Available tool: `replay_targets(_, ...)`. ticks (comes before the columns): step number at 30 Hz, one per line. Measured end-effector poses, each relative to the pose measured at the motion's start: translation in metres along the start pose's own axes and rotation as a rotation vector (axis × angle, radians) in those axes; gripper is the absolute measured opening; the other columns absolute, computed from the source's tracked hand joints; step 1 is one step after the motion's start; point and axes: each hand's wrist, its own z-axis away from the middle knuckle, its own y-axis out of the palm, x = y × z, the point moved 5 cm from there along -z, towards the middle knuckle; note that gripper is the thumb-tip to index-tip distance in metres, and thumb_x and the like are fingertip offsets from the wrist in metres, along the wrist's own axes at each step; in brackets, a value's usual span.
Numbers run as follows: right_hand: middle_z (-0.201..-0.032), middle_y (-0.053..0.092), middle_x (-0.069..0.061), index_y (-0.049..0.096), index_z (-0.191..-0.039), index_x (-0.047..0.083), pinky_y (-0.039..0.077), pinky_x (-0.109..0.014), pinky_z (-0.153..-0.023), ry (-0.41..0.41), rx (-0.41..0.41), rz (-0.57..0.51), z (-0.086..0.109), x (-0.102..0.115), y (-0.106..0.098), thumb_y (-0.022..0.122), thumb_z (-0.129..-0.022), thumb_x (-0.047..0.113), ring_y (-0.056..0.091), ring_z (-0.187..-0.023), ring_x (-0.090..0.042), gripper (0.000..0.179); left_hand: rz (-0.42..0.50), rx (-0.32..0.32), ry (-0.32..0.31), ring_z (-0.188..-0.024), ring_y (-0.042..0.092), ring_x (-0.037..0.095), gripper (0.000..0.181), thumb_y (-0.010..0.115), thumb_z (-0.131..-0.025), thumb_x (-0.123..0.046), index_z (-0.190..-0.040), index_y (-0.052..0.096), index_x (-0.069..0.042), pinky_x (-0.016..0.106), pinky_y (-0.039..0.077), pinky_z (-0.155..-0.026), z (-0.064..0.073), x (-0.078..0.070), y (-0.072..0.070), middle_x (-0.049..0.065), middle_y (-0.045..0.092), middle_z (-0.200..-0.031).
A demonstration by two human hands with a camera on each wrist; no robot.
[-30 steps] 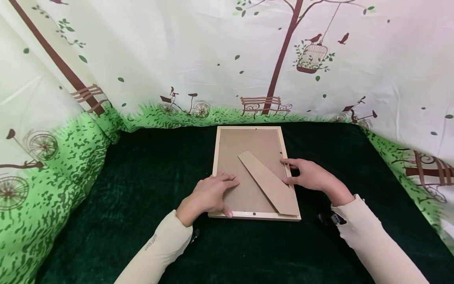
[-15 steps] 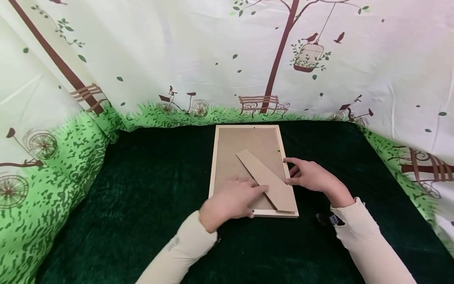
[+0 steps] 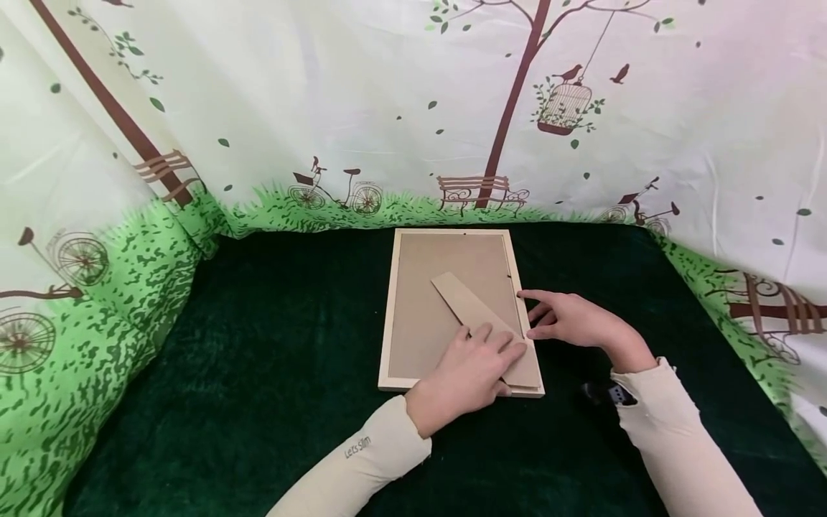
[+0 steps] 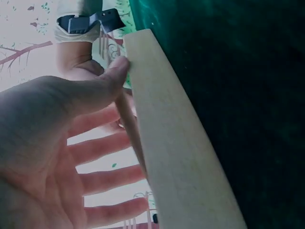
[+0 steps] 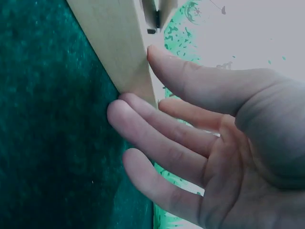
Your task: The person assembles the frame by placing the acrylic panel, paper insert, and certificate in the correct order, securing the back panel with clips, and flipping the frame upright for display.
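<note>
A light wooden picture frame [image 3: 386, 337] lies back side up on the dark green cloth, its brown backing board [image 3: 420, 309] facing up. A tan easel stand [image 3: 455, 287] runs slantwise across that backing. My left hand [image 3: 468, 373] reaches over the near edge with spread, nearly straight fingers on the stand; its thumb is at the frame's near rim in the left wrist view. At the right edge of the frame is my right hand [image 3: 575, 319], thumb and fingertips touching the rim. In the right wrist view its fingers [image 5: 162, 133] are loosely bent beside the wooden side.
Dark green velvet cloth [image 3: 278, 359] covers the table. Behind and to both sides hangs a white curtain [image 3: 362, 86] printed with trees, benches and bicycles. A black wrist camera [image 3: 607, 393] is strapped at my right sleeve.
My left hand has moved right, from the frame's left side onto the easel stand. The right hand stays at the right edge, its fingertips drawn slightly outward.
</note>
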Motion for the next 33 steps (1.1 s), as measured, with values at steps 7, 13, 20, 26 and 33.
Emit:
replay_targets(7,-0.128,0.065,-0.019,0.032,-0.155,0.008,0.057,-0.04,-0.084,-0.021,0.053,0.005,0.003,-0.003,-0.001,0.066,-0.096,0.016,0.068,-0.109,-0.027,0.069,0.163,-0.12,-0.071,-0.122,0.06,0.016,0.055,0.061,-0.09,-0.059,-0.134,0.061,-0.027,0.036,0.052,-0.093,-0.002,0.019,-0.019,-0.006,0.063,-0.133)
replay_targets(13,-0.131,0.064,-0.015,0.043,-0.149,0.008,0.056,-0.043,-0.088,-0.028,0.101,0.037,0.015,0.003,-0.008,0.07,-0.094,0.028,0.066,-0.112,-0.026,0.064,0.67,-0.148,-0.322,-0.077,0.059,0.007,0.056,0.068,-0.085,-0.058,-0.13,0.066,-0.026,0.024,0.051,-0.068,-0.005,0.059,-0.044,-0.007,0.073,-0.114)
replay_targets(20,-0.127,0.066,-0.009,0.055,-0.139,0.01,0.055,-0.047,-0.09,-0.007,-0.005,0.095,0.043,0.023,0.004,0.07,-0.092,0.039,0.066,-0.111,-0.025,0.058,0.98,-0.238,-0.498,-0.104,0.069,0.01,0.042,0.071,-0.085,-0.056,-0.117,0.073,-0.027,0.031,0.055,-0.085,-0.013,0.094,-0.057,-0.011,0.074,-0.114)
replay_targets(26,-0.129,0.06,-0.011,0.056,-0.132,0.014,0.055,-0.041,-0.077,0.104,-0.197,0.079,0.055,0.026,0.041,0.077,-0.086,0.042,0.064,-0.106,-0.025,0.058,1.039,-0.326,-0.572,-0.104,0.07,0.01,0.033,0.073,-0.084,-0.054,-0.105,0.077,-0.029,0.031,0.054,-0.086,-0.007,0.103,-0.052,-0.012,0.076,-0.103)
replay_targets(33,-0.131,0.055,-0.017,0.054,-0.131,0.011,0.055,-0.037,-0.073,0.086,-0.291,-0.027,0.053,0.017,0.051,0.079,-0.086,0.029,0.065,-0.103,-0.027,0.055,0.99,-0.434,-0.584,-0.098,0.071,0.008,0.03,0.07,-0.086,-0.054,-0.099,0.077,-0.028,0.029,0.054,-0.078,-0.007,0.104,-0.055,-0.01,0.078,-0.096)
